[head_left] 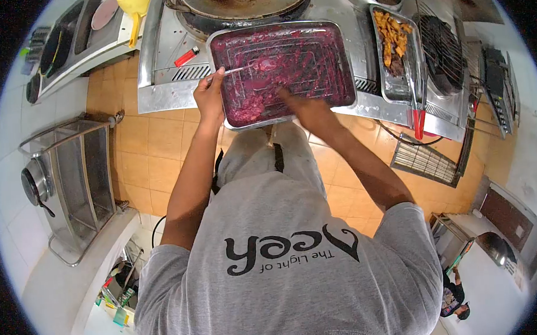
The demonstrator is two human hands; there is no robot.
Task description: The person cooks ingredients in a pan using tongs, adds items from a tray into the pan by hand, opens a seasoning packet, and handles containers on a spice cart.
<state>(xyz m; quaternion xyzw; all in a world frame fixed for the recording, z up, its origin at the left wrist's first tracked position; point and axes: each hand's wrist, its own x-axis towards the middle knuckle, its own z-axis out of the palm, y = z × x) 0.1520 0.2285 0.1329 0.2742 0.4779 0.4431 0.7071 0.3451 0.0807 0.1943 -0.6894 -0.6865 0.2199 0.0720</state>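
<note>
A shallow metal tray (349,74) is smeared all over with deep purple paste, and a thicker lump of the paste (245,108) sits in its near left corner. My left hand (210,97) is at the tray's left edge, its fingers closed on the thin handle of a spoon (240,68). The spoon's bowl end lies over the paste and is coated in purple. Over the tray's near side is my right hand (307,111), fingertips pointing down at the paste. Its fingers are dark and blurred, so their grip and any contact with the paste are unclear.
Behind the tray, a large wok (243,7) with food stands on the stove. A red lighter (186,57) lies on the steel counter (163,97). On the right are a tray of orange-brown pieces (391,84), red-handled tongs (419,116) and a grill rack (440,46). Another person (454,294) is far behind.
</note>
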